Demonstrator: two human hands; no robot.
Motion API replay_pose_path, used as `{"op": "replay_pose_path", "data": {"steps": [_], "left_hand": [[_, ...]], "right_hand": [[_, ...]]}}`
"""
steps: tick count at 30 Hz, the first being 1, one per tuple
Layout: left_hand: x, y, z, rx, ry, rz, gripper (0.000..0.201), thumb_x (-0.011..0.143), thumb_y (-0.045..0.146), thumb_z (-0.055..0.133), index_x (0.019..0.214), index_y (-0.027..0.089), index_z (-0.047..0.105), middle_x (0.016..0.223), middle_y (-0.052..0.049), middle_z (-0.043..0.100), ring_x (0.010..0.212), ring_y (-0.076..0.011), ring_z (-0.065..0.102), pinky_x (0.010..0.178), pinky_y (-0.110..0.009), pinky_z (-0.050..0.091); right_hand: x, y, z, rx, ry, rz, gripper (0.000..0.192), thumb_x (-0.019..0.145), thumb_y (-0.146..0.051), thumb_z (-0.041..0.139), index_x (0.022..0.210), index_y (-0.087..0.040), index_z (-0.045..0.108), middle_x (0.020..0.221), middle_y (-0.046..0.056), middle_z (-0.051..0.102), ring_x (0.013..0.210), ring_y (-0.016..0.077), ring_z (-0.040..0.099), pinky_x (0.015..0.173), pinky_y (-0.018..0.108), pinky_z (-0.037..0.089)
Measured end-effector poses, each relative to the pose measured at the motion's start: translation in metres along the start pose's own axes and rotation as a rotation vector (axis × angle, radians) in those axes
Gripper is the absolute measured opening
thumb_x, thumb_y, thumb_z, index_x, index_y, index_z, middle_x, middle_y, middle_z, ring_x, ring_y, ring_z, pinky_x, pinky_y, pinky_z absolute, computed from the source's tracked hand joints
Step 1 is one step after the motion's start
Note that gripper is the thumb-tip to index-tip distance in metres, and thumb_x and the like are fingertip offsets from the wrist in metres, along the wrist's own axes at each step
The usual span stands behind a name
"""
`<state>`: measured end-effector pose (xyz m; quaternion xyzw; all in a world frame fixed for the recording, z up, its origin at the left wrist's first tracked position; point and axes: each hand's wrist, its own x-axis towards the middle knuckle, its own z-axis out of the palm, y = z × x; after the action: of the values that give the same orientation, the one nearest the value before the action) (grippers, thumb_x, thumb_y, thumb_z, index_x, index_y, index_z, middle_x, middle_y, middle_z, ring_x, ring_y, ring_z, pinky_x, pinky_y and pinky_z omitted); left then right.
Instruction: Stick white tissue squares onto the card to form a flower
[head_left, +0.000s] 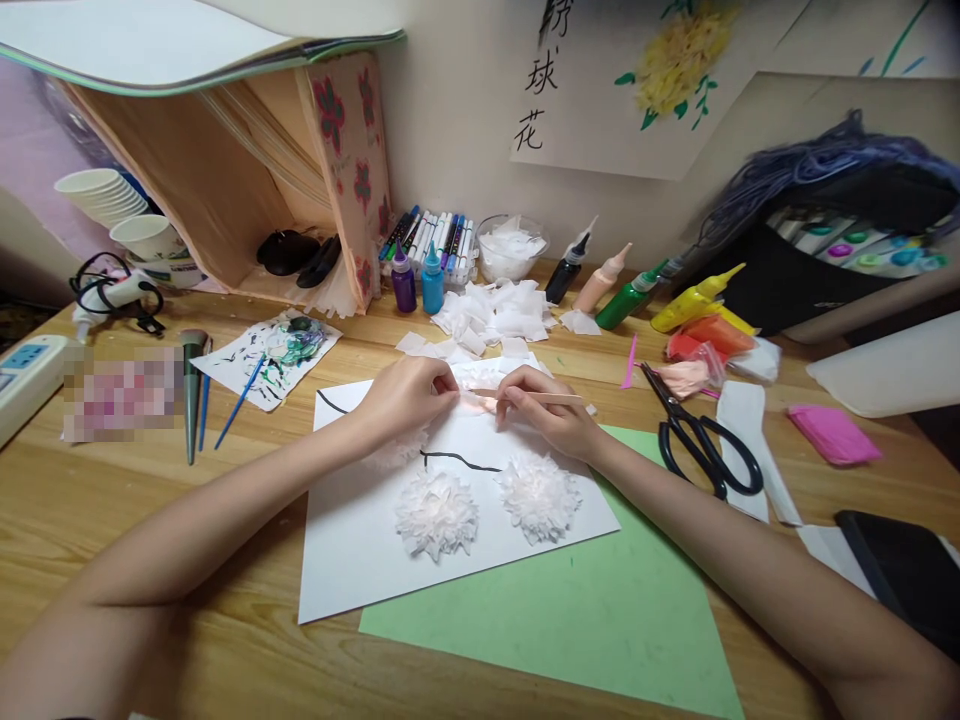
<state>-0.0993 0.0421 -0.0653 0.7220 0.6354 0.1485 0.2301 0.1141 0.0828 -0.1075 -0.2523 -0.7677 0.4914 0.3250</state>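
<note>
A wooden desk (pixel 247 640) is filling the lower view, its pale grain running left to right and catching soft, even light. A cream wall (pixel 457 110) is rising behind it. Two flower paintings are hanging there: one (pixel 637 80) showing a yellow bloom beside black characters, another (pixel 877 40) sitting at the top right. At the left, a wooden shelf (pixel 247 190) is standing against the wall, its side panel showing red flowers. A large sheet (pixel 172 40) is lying across its top, curling over the edge.
</note>
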Motion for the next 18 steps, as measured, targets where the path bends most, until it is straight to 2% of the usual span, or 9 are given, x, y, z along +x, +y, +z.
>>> {"op": "replay_pose_path", "data": {"steps": [2, 4, 8, 10, 18], "left_hand": [[0.0004, -0.0006, 0.0011, 0.003, 0.008, 0.001, 0.019, 0.075, 0.028, 0.052, 0.077, 0.018, 0.067, 0.076, -0.003, 0.068, 0.067, -0.0147, 0.056, 0.052, -0.023, 0.032], [0.0009, -0.0013, 0.0023, -0.001, 0.003, 0.004, 0.018, 0.075, 0.028, 0.052, 0.077, 0.017, 0.066, 0.076, -0.003, 0.068, 0.067, -0.0148, 0.056, 0.053, -0.023, 0.032], [0.0014, -0.0028, 0.0040, -0.006, 0.005, 0.014, 0.018, 0.074, 0.028, 0.052, 0.076, 0.017, 0.066, 0.076, -0.003, 0.068, 0.067, -0.0145, 0.057, 0.053, -0.023, 0.032], [0.0016, -0.0033, 0.0044, -0.006, 0.010, 0.017, 0.017, 0.074, 0.027, 0.052, 0.076, 0.018, 0.066, 0.076, -0.002, 0.068, 0.067, -0.0143, 0.057, 0.053, -0.023, 0.032], [0.0033, -0.0037, 0.0042, -0.001, 0.000, 0.031, 0.018, 0.075, 0.028, 0.052, 0.077, 0.017, 0.066, 0.077, -0.003, 0.068, 0.067, -0.0147, 0.057, 0.054, -0.024, 0.033]], "right_hand": [[-0.0040, 0.0017, 0.0000, -0.072, 0.105, -0.118, 0.026, 0.093, -0.027, 0.040, 0.074, -0.019, 0.056, 0.066, 0.001, 0.060, 0.063, 0.0127, 0.055, 0.063, 0.028, 0.043], [-0.0072, 0.0017, 0.0007, -0.137, 0.140, -0.269, 0.027, 0.093, -0.024, 0.037, 0.073, -0.019, 0.056, 0.063, 0.001, 0.058, 0.060, 0.0129, 0.052, 0.060, 0.028, 0.042], [-0.0067, -0.0014, 0.0035, -0.348, -0.084, -0.503, 0.020, 0.090, -0.018, 0.039, 0.082, -0.018, 0.057, 0.067, 0.004, 0.057, 0.063, 0.0143, 0.052, 0.056, 0.026, 0.043], [-0.0044, -0.0022, 0.0047, -0.435, -0.133, -0.527, 0.017, 0.090, -0.017, 0.040, 0.084, -0.017, 0.057, 0.068, 0.005, 0.057, 0.064, 0.0144, 0.051, 0.056, 0.025, 0.043], [-0.0002, -0.0009, 0.0053, -0.480, -0.106, -0.393, 0.017, 0.092, -0.019, 0.040, 0.086, -0.018, 0.055, 0.072, 0.003, 0.058, 0.070, 0.0132, 0.053, 0.064, 0.025, 0.044]]}}
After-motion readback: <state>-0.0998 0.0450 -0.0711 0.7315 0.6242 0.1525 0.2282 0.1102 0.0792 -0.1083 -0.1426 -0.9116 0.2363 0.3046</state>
